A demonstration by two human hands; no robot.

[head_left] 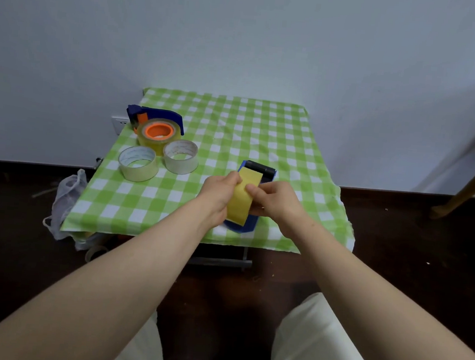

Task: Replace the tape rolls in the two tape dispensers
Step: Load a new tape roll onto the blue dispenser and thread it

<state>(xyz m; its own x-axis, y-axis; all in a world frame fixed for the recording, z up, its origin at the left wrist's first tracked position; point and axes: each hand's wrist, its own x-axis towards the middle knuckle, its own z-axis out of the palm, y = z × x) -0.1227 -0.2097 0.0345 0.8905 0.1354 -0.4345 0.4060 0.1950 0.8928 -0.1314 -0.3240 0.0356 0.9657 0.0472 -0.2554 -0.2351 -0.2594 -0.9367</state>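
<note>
A blue tape dispenser [261,172] with a black roller stands on edge near the table's front, a yellow tape roll [241,200] seated in it. My left hand [219,195] grips the roll's left side. My right hand [275,199] holds the dispenser from the right, with its fingertips pressed on the yellow tape. A second blue dispenser [155,116] lies flat at the back left, holding a clear roll on an orange hub [158,131]. Two thin, nearly used-up rolls [137,164] [181,156] stand in front of it.
The small table wears a green-and-white checked cloth [235,128] and stands against a white wall. A white plastic bag [67,196] hangs at the table's left front corner. A wooden leg [471,183] slants at the far right. My knees are below.
</note>
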